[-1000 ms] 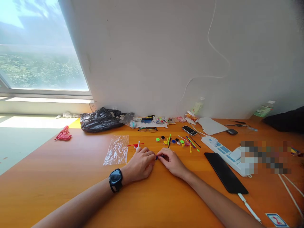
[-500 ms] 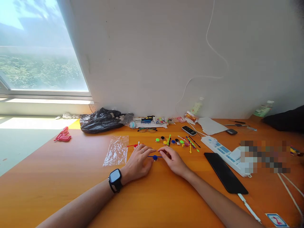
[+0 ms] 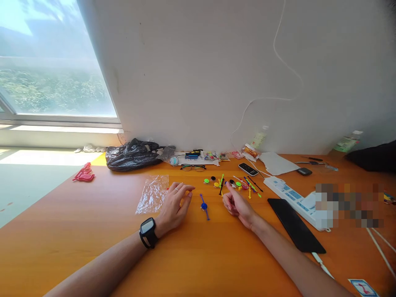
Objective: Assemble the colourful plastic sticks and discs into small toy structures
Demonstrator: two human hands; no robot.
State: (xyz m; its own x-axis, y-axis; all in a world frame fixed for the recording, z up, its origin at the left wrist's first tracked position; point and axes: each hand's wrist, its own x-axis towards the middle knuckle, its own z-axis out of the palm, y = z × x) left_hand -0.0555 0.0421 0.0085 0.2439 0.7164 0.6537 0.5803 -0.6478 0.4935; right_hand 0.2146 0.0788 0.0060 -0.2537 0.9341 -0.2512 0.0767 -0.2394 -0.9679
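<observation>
A small blue spinning top (image 3: 204,206), a disc on a thin stick, lies on the orange table (image 3: 93,231) between my hands, touched by neither. My left hand (image 3: 173,203), with a smartwatch on its wrist, rests to the left of the top, fingers loosely spread and holding nothing. To the right of it my right hand (image 3: 236,201) is raised a little, index finger pointing up and the other fingers curled, with nothing in it. Several more coloured discs and sticks (image 3: 235,184) are scattered just beyond my hands.
A clear plastic bag (image 3: 152,194) lies left of my left hand. A black phone (image 3: 295,225) and a white power strip (image 3: 289,194) sit to the right. Glasses (image 3: 193,167), a black bag (image 3: 131,154) and small clutter line the wall. A red object (image 3: 83,173) lies far left.
Both hands let go of the blue top and drew apart. The top now lies free on the table, turned from crosswise to pointing away from me. My right hand lifted.
</observation>
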